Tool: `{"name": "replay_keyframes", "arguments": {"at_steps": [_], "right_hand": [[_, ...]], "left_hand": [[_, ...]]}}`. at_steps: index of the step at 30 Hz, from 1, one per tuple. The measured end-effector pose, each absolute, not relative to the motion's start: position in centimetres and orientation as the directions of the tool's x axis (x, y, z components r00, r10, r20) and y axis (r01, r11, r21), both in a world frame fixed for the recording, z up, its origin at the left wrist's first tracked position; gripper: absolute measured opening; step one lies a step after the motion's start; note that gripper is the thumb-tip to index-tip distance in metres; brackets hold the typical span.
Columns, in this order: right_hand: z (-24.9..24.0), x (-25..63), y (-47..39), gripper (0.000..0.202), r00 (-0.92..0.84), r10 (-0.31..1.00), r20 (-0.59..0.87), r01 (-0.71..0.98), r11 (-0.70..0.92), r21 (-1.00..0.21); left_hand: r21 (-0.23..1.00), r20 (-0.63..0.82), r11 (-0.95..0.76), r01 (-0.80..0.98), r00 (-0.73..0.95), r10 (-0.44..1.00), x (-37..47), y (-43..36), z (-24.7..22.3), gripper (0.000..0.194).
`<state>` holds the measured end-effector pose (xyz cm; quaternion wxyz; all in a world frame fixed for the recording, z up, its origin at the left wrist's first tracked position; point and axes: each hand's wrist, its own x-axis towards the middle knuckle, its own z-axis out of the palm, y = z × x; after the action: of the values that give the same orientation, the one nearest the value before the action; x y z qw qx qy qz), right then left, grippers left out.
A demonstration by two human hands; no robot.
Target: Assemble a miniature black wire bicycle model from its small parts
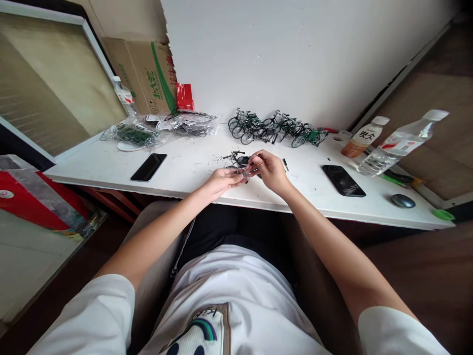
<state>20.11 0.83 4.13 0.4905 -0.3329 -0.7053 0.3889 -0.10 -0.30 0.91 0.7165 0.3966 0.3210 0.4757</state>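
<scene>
Near the table's front edge my left hand (221, 182) pinches a small dark metallic part (242, 172), too small to make out fully. From the right, my right hand (270, 171) meets it, thumb and fingertips pressed together at the same part. Just behind the fingers lie loose black bicycle pieces (235, 157) on the white table (195, 167). Farther back stands a cluster of small model bicycles (246, 123), black and green, close together by the wall.
Plastic-bagged parts (136, 134) lie back left, before a cardboard box (148, 74). One phone (149, 167) is at left, another (343, 180) at right. Two bottles (365, 137) (401, 143), a mouse (403, 200) and a green lid (443, 215) are at right.
</scene>
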Motion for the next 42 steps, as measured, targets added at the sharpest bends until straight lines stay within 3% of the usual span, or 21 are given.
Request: {"name": "replay_keyframes", "arguments": {"at_steps": [19, 27, 37, 42], "right_hand": [[4.6, 19.9, 0.1, 0.058, -0.319, 0.842, 0.435, 0.163, 0.501, -0.85], [5.7, 20.0, -0.6, 0.057, -0.41, 0.795, 0.447, 0.22, 0.562, -0.797], [5.4, 20.1, -0.2, 0.058, -0.405, 0.805, 0.434, 0.224, 0.548, -0.806], [5.1, 20.0, -0.1, 0.054, -0.384, 0.805, 0.452, 0.204, 0.552, -0.808]], "left_hand": [[0.865, -0.083, 0.236, -0.442, 0.339, 0.937, -0.3, 0.1, 0.3, 0.031], [0.882, -0.067, 0.217, -0.418, 0.344, 0.937, -0.4, 0.1, 0.1, 0.035], [0.875, -0.057, 0.212, -0.436, 0.341, 0.938, -0.4, 0.1, -0.1, 0.032], [0.85, -0.102, 0.256, -0.46, 0.333, 0.937, -0.4, 0.0, 0.4, 0.021]]}}
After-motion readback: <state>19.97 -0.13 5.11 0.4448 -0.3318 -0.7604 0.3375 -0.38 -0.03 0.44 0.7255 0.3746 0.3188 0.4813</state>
